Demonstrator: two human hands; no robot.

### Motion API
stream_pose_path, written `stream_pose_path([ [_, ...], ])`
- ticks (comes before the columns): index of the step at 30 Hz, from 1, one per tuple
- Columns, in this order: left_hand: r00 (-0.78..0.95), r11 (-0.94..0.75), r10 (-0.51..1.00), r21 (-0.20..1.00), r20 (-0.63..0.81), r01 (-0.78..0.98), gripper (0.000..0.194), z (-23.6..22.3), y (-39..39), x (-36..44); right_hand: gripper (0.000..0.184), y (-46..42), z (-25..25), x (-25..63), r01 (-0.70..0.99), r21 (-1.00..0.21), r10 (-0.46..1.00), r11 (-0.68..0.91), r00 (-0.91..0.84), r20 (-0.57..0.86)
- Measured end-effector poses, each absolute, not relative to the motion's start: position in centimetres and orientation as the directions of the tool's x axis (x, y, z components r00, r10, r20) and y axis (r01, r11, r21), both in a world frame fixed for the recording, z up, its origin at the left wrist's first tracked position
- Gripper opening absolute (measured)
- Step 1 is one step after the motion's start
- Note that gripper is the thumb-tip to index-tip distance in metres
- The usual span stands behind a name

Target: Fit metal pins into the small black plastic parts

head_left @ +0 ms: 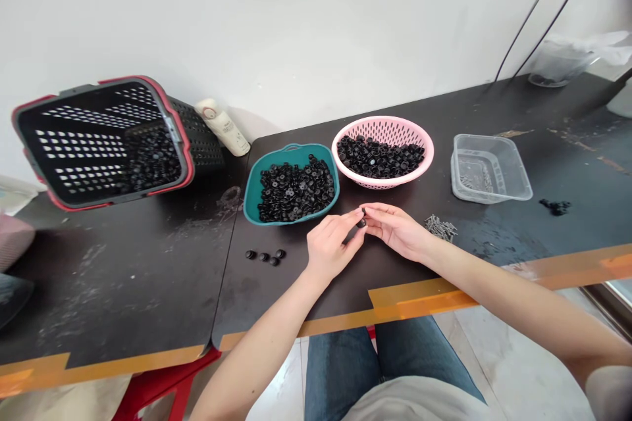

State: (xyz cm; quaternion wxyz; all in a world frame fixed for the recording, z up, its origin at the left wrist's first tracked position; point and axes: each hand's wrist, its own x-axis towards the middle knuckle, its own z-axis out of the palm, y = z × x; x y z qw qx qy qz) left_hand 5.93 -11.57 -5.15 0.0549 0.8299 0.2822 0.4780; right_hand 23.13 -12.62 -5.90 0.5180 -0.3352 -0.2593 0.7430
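Note:
My left hand point(330, 245) and my right hand point(395, 229) meet above the black table point(148, 289), both pinching one small black round part point(362, 222) between their fingertips. Just behind them stand a teal basket point(253, 192) filled with black round parts and a pink colander point(390, 125) holding more of them. Several finished black pieces point(265, 256) lie on the table left of my left hand. A small pile of metal screws point(441, 227) lies right of my right hand.
A clear plastic tub point(488, 168) with a few screws stands at the right. A tilted black and red crate point(101, 141) of black parts sits at the back left, a white tube point(223, 126) beside it. Orange tape point(419, 302) edges the table front.

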Motion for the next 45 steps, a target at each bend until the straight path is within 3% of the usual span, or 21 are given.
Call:
stream_pose_path([
  [7, 0.281, -0.744, 0.665, 0.581, 0.692, 0.331, 0.028, -5.1, -11.9, 6.0, 0.019, -12.7, -5.4, 23.1, -0.592, -0.738, 0.946, -0.323, -0.219, -0.238],
  [12, 0.142, -0.544, 0.838, 0.822, 0.526, 0.166, 0.027, -5.3, -11.5, 6.1, 0.019, -12.9, -5.3, 23.1, -0.571, -0.766, 0.955, -0.294, -0.218, -0.204],
  [16, 0.166, -0.423, 0.895, 0.906, 0.414, 0.017, 0.029, -5.7, -11.3, 6.2, 0.019, -13.2, -5.1, 23.0, -0.534, -0.815, 0.973, -0.224, -0.169, -0.157],
  [24, 0.191, -0.392, 0.901, 0.919, 0.39, -0.025, 0.029, -5.6, -11.7, 6.3, 0.02, -13.4, -4.7, 23.0, -0.46, -0.881, 0.994, -0.107, -0.072, -0.084],
  [45, 0.203, -0.414, 0.896, 0.908, 0.396, 0.057, 0.027, -5.9, -12.1, 6.7, 0.019, -13.5, -5.5, 22.7, -0.348, -0.937, 0.999, -0.039, 0.018, -0.048],
])
